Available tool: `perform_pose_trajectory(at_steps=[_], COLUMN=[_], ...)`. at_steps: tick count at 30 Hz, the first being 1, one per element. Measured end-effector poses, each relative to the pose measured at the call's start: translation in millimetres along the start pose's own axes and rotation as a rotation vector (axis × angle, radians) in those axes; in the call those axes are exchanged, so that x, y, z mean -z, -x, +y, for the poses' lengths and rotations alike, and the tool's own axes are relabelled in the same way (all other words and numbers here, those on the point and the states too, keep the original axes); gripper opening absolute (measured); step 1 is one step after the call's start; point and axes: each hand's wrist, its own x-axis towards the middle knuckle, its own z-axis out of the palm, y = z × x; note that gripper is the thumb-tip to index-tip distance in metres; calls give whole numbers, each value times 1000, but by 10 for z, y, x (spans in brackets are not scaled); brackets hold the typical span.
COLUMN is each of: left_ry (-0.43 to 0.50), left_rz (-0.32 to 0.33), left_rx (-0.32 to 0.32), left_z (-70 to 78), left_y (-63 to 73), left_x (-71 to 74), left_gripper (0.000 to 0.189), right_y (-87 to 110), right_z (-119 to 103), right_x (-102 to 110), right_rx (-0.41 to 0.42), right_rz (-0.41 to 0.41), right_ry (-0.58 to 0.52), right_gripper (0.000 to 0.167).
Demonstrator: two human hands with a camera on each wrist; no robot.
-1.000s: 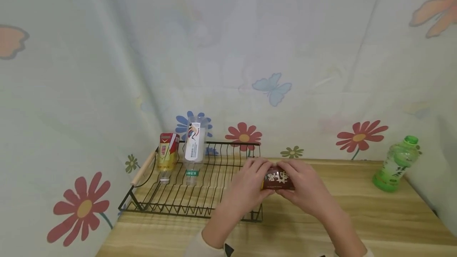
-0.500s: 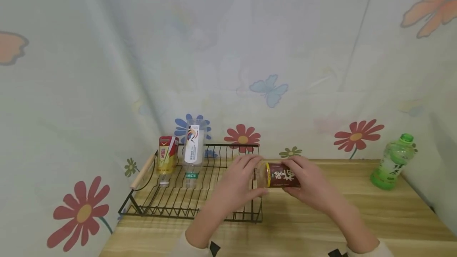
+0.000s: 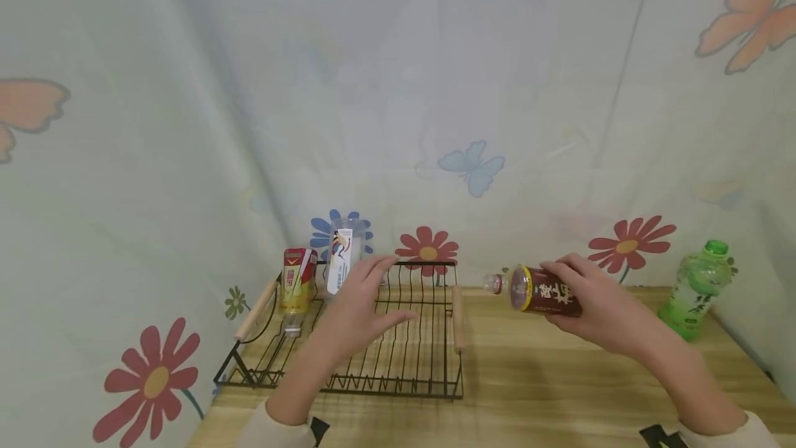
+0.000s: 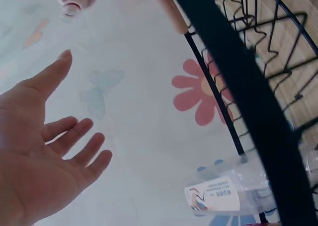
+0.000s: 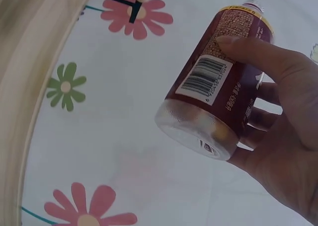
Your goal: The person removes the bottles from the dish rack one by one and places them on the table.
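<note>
My right hand [image 3: 597,303] grips a plastic bottle [image 3: 550,292] with a dark red label round its body. The bottle lies nearly level above the table, its clear neck pointing left. In the right wrist view the bottle's barcode [image 5: 204,79] and clear base show, thumb across the label. My left hand [image 3: 356,311] is empty, fingers extended and thumb apart, over the black wire rack [image 3: 429,387]. The left wrist view shows the palm of the left hand [image 4: 54,146] with nothing in it. Inside the rack, a clear bottle [image 3: 344,254] stands neck down, partly hidden by the left hand.
A red and yellow carton or bottle [image 3: 297,285] also stands in the rack at its left end. Wooden handles [image 3: 458,316] sit at the rack's sides. A green bottle [image 3: 695,292] stands upright at the table's right. Flowered cloth [image 3: 528,102] hangs behind the wooden table [image 3: 528,399].
The left hand has let go of the dark red labelled bottle and moved left over the rack. The right hand has carried the bottle to the right, baring its neck.
</note>
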Motion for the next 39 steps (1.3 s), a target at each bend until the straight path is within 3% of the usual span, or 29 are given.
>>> perform_pose_trajectory(at_steps=[4,10,14,18,27,34,39], left_ry=[106,220,296,339,244,146,126], left_rz=[21,78,174,245,270,282,308], left_rx=[61,152,248,350,503,504,504], left_z=[-140,-414,-569,-698,-942,-1166,-1194], left_y=[-40,-95,-124,-115,-80,-24,-6], left_x=[101,164,112,-13,-206,-437,-489], left_gripper=[92,96,95,94,100,100,99], right_y=[19,66,100,165,362,478,536], right_z=[108,334,511,707,1017,1177,1298], right_x=[125,205,245,249,136,77,48], right_rx=[-33,-21,-59,-140,-315,-437,-483], right_rz=[-2,101,180,200,181,151,174], right_ry=[-11,-12,-57,-101,-209,-275,-313], right_gripper=[77,82,80,77,77,78,81])
